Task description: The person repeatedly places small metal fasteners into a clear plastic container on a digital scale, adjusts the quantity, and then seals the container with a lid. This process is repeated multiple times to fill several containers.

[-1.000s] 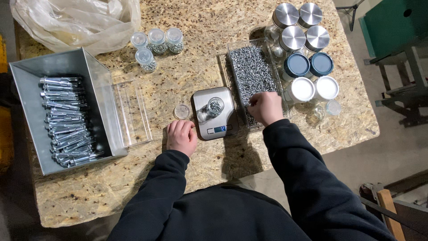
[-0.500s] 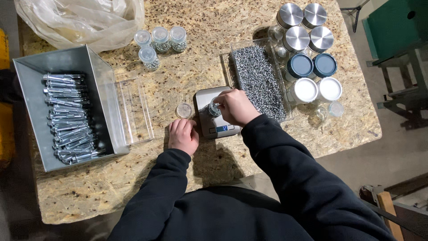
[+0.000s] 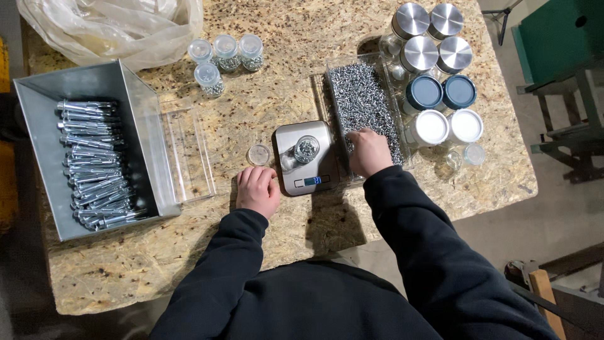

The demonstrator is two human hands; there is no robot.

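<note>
A small silver digital scale (image 3: 309, 175) sits on the chipboard table (image 3: 283, 82) with a small clear jar (image 3: 306, 148) of tiny screws on it. To its right lies a clear tray (image 3: 366, 101) full of small silver screws. My right hand (image 3: 368, 152) reaches into the near end of that tray, fingers curled down among the screws. My left hand (image 3: 257, 191) rests on the table left of the scale, fingers loosely folded, holding nothing. A small clear lid (image 3: 258, 154) lies just beyond it.
A grey metal bin (image 3: 135, 119) with several long bolts stands at the left, an empty clear tray (image 3: 189, 154) beside it. Several small filled jars (image 3: 226, 53) stand at the back, a plastic bag (image 3: 107, 25) behind them. Larger lidded jars (image 3: 434, 75) stand at the right.
My right hand went from the screw tray to the jar on the scale and has come back to the tray. My left hand has stayed put.
</note>
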